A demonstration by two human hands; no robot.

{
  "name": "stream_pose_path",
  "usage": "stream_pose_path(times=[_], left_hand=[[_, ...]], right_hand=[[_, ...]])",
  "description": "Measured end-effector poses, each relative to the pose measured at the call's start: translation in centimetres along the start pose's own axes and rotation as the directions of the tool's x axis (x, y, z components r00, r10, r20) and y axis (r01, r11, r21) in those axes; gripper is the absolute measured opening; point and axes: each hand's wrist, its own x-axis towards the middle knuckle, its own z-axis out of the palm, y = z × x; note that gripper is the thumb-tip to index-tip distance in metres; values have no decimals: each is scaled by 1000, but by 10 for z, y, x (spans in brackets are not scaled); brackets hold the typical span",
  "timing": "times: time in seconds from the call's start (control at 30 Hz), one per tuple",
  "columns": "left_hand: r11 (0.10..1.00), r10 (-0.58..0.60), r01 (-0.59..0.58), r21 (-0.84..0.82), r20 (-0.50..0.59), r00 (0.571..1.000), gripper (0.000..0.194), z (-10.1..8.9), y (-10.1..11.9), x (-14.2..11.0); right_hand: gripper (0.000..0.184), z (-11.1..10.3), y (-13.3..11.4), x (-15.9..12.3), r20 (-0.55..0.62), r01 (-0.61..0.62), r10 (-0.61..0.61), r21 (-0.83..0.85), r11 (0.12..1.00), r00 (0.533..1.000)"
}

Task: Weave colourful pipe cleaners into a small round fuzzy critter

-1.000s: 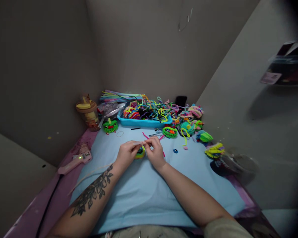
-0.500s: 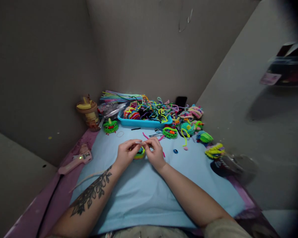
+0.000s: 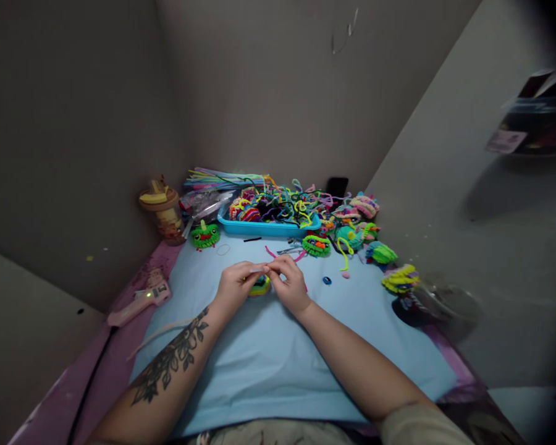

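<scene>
Above the middle of the blue cloth (image 3: 269, 352), my left hand (image 3: 236, 285) and my right hand (image 3: 288, 284) meet with thumbs and fingertips pinched together. Whatever lies between the fingertips is too small and too covered to name; a pale sliver shows there, perhaps a fingernail. Right beneath the hands sits a yellow, green and blue fuzzy piece (image 3: 260, 287), partly hidden by my left hand. Behind my right hand a pink pipe cleaner (image 3: 270, 252) lies on the cloth. A small blue round piece (image 3: 327, 280) rests to the right.
A blue tray (image 3: 269, 228) heaped with coloured pipe cleaners stands at the back. Green fuzzy figures (image 3: 206, 235) sit in front of it, and more line the right side. A pink glue gun (image 3: 141, 303) lies left, near a brown cup (image 3: 164, 213). A dark cap (image 3: 410, 309) is at right.
Both hands stay together in nearly the same spot, with only slight finger and left wrist movement. The view has tilted a little. Objects on the cloth have not moved.
</scene>
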Motion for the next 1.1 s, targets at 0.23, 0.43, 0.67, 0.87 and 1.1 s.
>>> stream_pose_path(times=[0.23, 0.43, 0.67, 0.87, 1.1], left_hand=[[994, 13, -11, 112, -13, 1000, 16, 1, -2, -2], [983, -49, 55, 175, -37, 998, 14, 2, 3, -3], [979, -189, 194, 57, -89, 978, 17, 4, 6, -3], [963, -266, 270, 19, -105, 958, 19, 3, 5, -1], [986, -155, 157, 59, -41, 987, 13, 2, 4, 0]], right_hand=[[8, 2, -4, 1, -56, -38, 35, -57, 998, 998], [9, 4, -4, 0, -95, -72, 61, -117, 991, 994], [10, 8, 2, -6, -121, 45, -77, -247, 968, 990], [5, 10, -2, -6, -58, 29, -40, -177, 984, 998], [16, 5, -3, -4, 22, -19, 21, -84, 996, 1000]])
